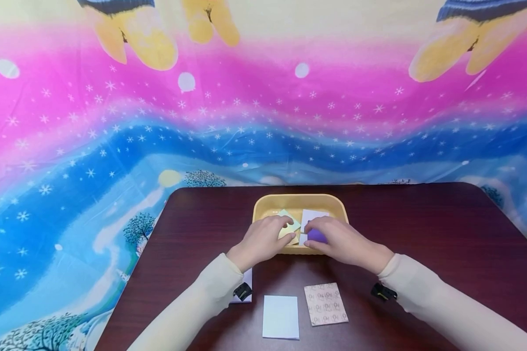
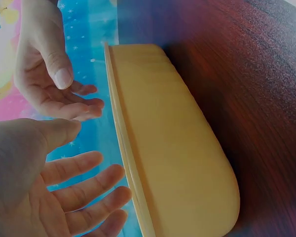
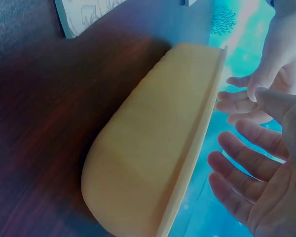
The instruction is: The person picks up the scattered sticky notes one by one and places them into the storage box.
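Observation:
A yellow plastic bin (image 1: 300, 196) stands on the dark table, and both hands are over it. My left hand (image 1: 262, 237) hovers at its left half, fingers loosely bent, beside pale green and yellow paper pieces (image 1: 295, 225). Over the right half is my right hand (image 1: 340, 241), near a purple piece (image 1: 317, 236) and a white paper piece (image 1: 309, 217). From the left wrist view, the left hand (image 2: 54, 182) shows spread fingers above the bin's rim with nothing between them. Likewise the right hand (image 3: 261, 182) in the right wrist view holds nothing. The hands partly hide the bin's contents.
On the near part of the table lie a white card (image 1: 281, 317) and a pinkish patterned card (image 1: 326, 304). Another pale card (image 1: 248, 279) is partly covered by the left wrist. Behind the table hangs a colourful snow-scene cloth (image 1: 263, 107).

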The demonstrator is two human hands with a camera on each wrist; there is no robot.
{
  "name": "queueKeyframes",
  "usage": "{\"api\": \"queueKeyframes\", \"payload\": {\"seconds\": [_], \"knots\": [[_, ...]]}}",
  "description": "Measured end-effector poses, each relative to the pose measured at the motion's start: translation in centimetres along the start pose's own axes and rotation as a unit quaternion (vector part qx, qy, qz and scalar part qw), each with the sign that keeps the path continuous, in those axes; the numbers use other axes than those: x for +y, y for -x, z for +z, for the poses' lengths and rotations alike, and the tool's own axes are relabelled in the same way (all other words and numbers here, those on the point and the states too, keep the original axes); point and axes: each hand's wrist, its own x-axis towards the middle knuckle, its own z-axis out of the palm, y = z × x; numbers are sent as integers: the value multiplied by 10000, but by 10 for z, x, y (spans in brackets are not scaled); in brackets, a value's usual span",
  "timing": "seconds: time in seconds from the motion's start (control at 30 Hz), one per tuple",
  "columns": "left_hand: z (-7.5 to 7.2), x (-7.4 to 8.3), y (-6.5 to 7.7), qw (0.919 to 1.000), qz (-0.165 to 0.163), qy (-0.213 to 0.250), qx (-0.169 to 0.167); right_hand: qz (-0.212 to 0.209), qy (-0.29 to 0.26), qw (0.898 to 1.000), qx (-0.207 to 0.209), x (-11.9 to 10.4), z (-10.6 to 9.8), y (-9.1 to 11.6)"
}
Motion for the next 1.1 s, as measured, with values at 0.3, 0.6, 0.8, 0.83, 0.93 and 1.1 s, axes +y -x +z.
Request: {"api": "queueKeyframes", "payload": {"seconds": [0.3,0.6,0.8,0.83,0.93,1.1], "knots": [[-2,-6,7,9999,-169,15,1,48,16,10000,-82,-4,3,0],[-7,-7,11,9996,-248,110,38,-11,-15,9999,-115,-7,3,-3],[-13,-11,15,9992,-361,141,132,16,38,9999,-107,-10,4,-4],[-14,-12,15,9990,-383,155,161,24,46,9999,-112,-10,4,-4],[-19,-15,16,9985,-449,197,249,34,105,9999,-113,-12,4,-5],[-24,-19,20,9976,-549,292,293,26,195,9998,-80,-16,4,-6]]}}
